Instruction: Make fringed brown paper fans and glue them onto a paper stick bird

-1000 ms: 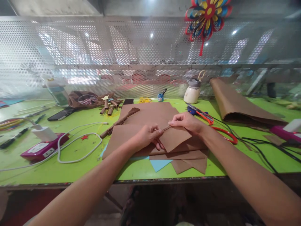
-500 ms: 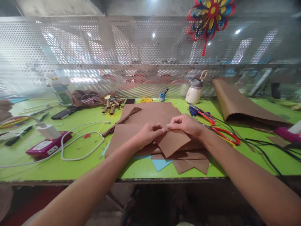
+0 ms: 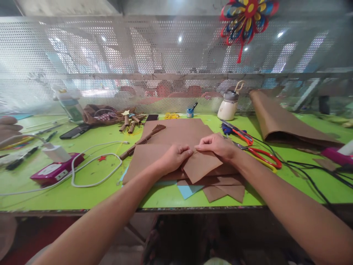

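A small square-cut piece of brown paper (image 3: 202,168) is held by its upper edge above a pile of larger brown sheets (image 3: 146,162). My left hand (image 3: 174,159) is closed, with thumb and forefinger pinching the piece's left upper side. On the other side, my right hand (image 3: 216,145) pinches the top edge between thumb and fingertips. Exactly how the edge sits between the fingertips is too small to make out. Below, more cut brown pieces (image 3: 231,192) and a light blue sheet (image 3: 189,191) stick out toward the table's front edge.
Red-handled scissors (image 3: 264,157) lie right of my right wrist, near a cream bottle (image 3: 227,108). A bundle of thin brown paper strips (image 3: 143,141) rests at left. A white cable (image 3: 96,186) loops by a purple power strip (image 3: 57,173). Folded brown paper (image 3: 286,121) stands right.
Both hands keep their pinch on the small brown paper, almost unmoved. The whole view has shifted very slightly. At the far left edge, a blurred brownish shape reaches a little farther in.
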Motion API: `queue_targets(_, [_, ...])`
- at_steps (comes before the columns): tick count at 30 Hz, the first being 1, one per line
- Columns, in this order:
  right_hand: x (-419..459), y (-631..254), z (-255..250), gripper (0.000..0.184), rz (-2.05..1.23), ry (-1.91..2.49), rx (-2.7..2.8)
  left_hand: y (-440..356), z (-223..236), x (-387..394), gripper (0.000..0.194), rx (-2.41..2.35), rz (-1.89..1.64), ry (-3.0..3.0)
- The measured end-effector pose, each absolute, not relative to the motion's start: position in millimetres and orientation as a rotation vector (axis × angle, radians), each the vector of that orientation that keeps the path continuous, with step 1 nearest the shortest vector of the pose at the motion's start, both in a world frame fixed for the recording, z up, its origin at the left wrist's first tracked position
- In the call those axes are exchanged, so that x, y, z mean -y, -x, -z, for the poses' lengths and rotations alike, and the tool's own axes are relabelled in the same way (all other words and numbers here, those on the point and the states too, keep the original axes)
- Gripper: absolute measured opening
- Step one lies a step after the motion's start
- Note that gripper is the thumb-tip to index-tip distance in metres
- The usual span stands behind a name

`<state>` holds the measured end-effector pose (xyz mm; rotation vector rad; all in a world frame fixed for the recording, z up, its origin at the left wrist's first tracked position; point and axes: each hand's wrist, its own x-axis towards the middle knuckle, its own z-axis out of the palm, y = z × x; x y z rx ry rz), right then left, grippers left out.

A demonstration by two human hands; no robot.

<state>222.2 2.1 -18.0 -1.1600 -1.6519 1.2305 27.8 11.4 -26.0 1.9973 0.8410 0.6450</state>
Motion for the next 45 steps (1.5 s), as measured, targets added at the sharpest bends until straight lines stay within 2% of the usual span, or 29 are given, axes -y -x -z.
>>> queue_targets(14, [-4, -225, 22, 0.032, -1.209, 1.127, 1.611, -28, 27, -11, 0.032, -0.854, -0.659, -1.889])
queue_targets(22, [-12, -238, 19, 0.034, -1.262, 1.064, 1.396, -26, 31, -16, 0.033, -0.839, -0.660, -1.792])
queue_targets(27, [-7, -230, 19, 0.038, -1.309, 1.040, 1.498, -27, 32, -17, 0.032, -0.788, -0.720, -1.760])
queue_targets(32, [0, -226, 18, 0.031, -1.264, 1.087, 1.556, -26, 29, -14, 0.031, -0.748, -0.719, -1.668])
queue_targets(39, [-3, -230, 19, 0.027, -1.367, 0.989, 1.426, -22, 28, -17, 0.030, -0.774, -0.697, -1.562])
queue_targets(45, [-5, -231, 16, 0.027, -1.409, 0.979, 1.322, -21, 31, -21, 0.033, -0.619, -0.665, -1.437])
